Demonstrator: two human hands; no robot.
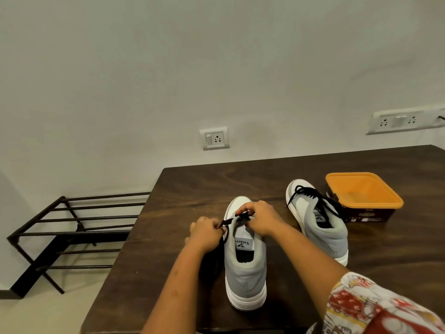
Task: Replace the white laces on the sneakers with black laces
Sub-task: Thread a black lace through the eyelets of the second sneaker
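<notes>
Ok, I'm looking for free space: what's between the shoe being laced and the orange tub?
The other sneaker, laced in black, stands there, right beside the tub; the head view shows it.

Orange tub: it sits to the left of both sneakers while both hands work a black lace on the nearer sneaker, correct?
Not quite. The head view shows the orange tub to the right of both sneakers, beside the farther sneaker. The rest holds: the left hand and the right hand both pinch the black lace on the nearer sneaker.
</notes>
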